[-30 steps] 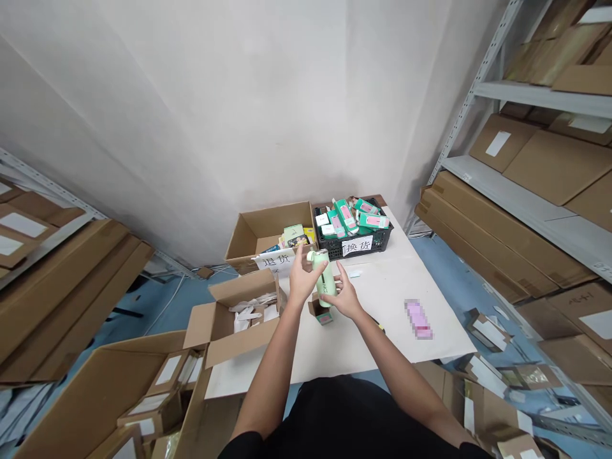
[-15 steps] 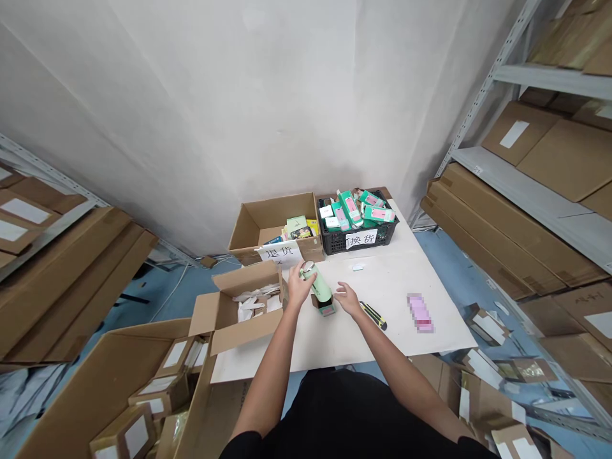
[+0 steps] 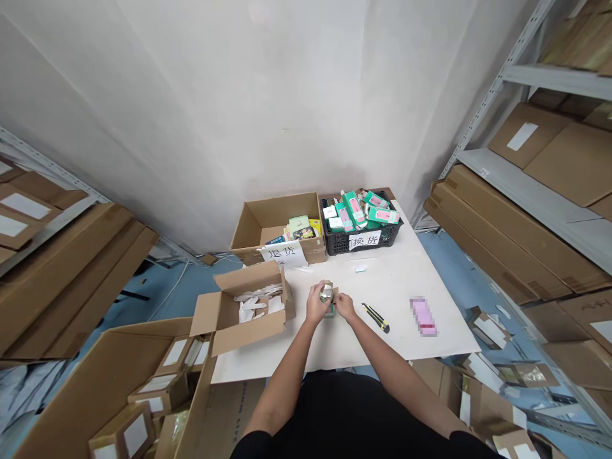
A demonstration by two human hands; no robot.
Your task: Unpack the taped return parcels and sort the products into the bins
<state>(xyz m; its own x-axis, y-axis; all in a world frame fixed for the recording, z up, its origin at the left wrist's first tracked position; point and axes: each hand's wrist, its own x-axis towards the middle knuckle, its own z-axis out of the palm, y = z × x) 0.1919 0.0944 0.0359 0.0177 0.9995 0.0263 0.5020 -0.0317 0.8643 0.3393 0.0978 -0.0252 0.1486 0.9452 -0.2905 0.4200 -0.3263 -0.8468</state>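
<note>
The light green thermos bottle (image 3: 326, 292) stands nearly upright over the white table, its silver lid facing me. My left hand (image 3: 316, 306) is closed round the bottle's upper left side. Beneath it is a small green box (image 3: 330, 312), which the bottle has entered at least in part; how deep is hidden by my hands. The fingers of my right hand (image 3: 345, 307) are closed on the box's right side, at its raised flap. A yellow and black utility knife (image 3: 376, 317) lies to the right of that hand.
An open carton (image 3: 248, 335) with white packing paper stands left on the table (image 3: 306, 354). Behind are a carton (image 3: 248, 258) of small packages and a black basket (image 3: 337, 244) of green boxes. A blurred pink item (image 3: 423, 317) lies right. Shelves with cartons (image 3: 549, 153) flank the table.
The bottle has gone from tilted to nearly upright and moved right, over the box. My left hand moved with it. My right hand's fingers have closed on the box's side.
</note>
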